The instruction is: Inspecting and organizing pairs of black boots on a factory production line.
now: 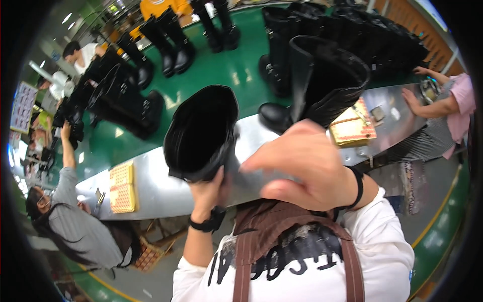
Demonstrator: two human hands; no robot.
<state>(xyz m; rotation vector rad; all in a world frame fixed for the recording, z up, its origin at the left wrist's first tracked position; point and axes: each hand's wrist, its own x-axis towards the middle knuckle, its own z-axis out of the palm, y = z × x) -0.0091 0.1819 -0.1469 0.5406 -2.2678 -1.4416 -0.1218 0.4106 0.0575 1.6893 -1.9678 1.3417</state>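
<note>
A tall black boot is held in my left hand, its wide shaft opening turned up toward me. The fingers wrap the shaft near its lower visible edge; the boot's foot is hidden. My right hand hovers to the right of this boot, slightly blurred. Its thumb and forefinger are apart with nothing seen between them, and the other fingers are mostly hidden. Just beyond that hand, another tall black boot stands upright, toe pointing left, at the edge of the metal bench.
Behind the bench runs a green work surface with many black boots, including a leaning pair at left. Yellow-edged card stacks lie left and right. Co-workers sit at left and right.
</note>
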